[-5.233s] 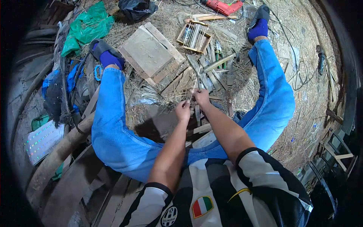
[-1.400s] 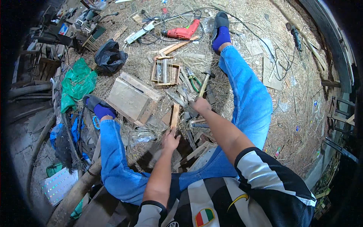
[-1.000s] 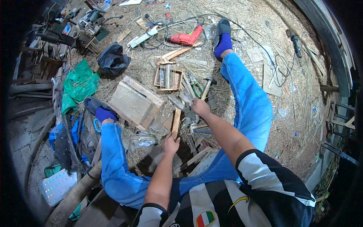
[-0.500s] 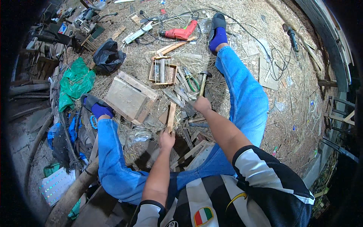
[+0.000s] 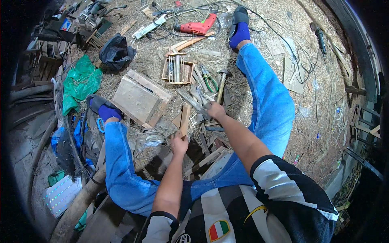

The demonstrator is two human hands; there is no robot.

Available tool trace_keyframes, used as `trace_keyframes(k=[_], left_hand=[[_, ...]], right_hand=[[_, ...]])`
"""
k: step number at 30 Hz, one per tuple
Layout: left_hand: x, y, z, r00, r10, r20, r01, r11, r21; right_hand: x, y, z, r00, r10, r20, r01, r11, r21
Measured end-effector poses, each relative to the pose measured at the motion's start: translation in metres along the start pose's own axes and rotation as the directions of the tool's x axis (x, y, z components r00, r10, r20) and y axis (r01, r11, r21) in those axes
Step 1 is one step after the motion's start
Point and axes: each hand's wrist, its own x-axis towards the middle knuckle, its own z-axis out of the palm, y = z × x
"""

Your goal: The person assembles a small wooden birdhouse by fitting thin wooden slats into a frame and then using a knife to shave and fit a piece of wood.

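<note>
My left hand (image 5: 178, 143) is closed around the lower end of a short, narrow wooden strip (image 5: 185, 120), which points away from me. My right hand (image 5: 215, 110) is low among scraps, its fingers bent together beside a thin grey strip (image 5: 193, 102); what they pinch is too small to make out. Just beyond that hand a hammer (image 5: 221, 87) lies on the ground, head at the far end, its handle apart from the fingers. Green-handled pliers (image 5: 210, 82) rest left of the hammer. A small wooden frame with thin bars (image 5: 177, 69) sits farther off.
A wooden block (image 5: 136, 101) stands on the straw-strewn ground by my left foot. Beyond are a red power drill (image 5: 198, 25), a white power strip (image 5: 149, 27) and loose cables. Black (image 5: 116, 52) and green (image 5: 83, 81) plastic bags lie left; a grinder-like tool (image 5: 319, 38) lies far right.
My right hand has come off the hammer handle and shifted slightly left to the scraps. The hammer now lies on the ground. My left hand still grips the wooden strip.
</note>
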Motion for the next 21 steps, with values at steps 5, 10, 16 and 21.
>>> trace_keyframes(k=[5, 10, 16, 21], left_hand=[[-0.001, 0.008, -0.005, 0.998, -0.039, 0.047, 0.036, 0.997, 0.072], [0.007, -0.006, 0.001, 0.996, -0.044, 0.079, 0.049, 0.997, -0.061], [0.006, -0.004, 0.0, 0.998, -0.059, 0.036, 0.063, 0.993, -0.096], [0.012, -0.021, 0.014, 0.998, -0.053, 0.024, 0.057, 0.981, -0.187]], right_hand=[[0.0, -0.004, 0.004, 0.991, 0.067, 0.113, -0.062, 0.997, -0.049], [-0.001, 0.004, 0.015, 0.995, -0.093, 0.042, 0.089, 0.991, 0.103], [0.002, 0.004, 0.011, 0.965, -0.068, 0.252, -0.01, 0.955, 0.295], [0.003, 0.0, 0.003, 0.962, -0.026, 0.271, -0.089, 0.91, 0.404]])
